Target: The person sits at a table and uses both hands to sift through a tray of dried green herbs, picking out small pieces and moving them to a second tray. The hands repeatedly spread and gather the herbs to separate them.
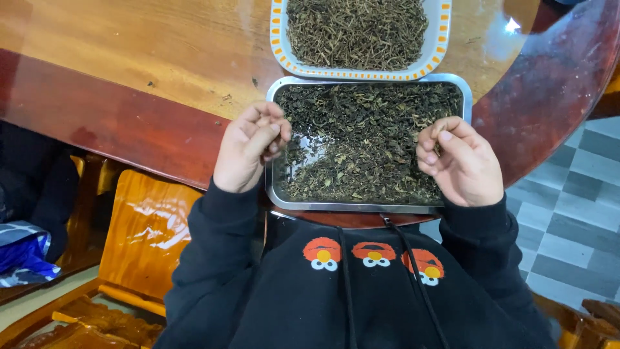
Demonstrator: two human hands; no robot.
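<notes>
Over metal tray (274,187) of dried leaves (368,142) | left hand (248,148) curled shut at rim | right hand (460,165) pinching leaves

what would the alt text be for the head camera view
A person's left hand and right hand, fingers curled, hover at the sides of a metal tray of dark dried leaves on a wooden table. Behind it sits a white dish with an orange-patterned rim holding brown twiggy stems.
</notes>
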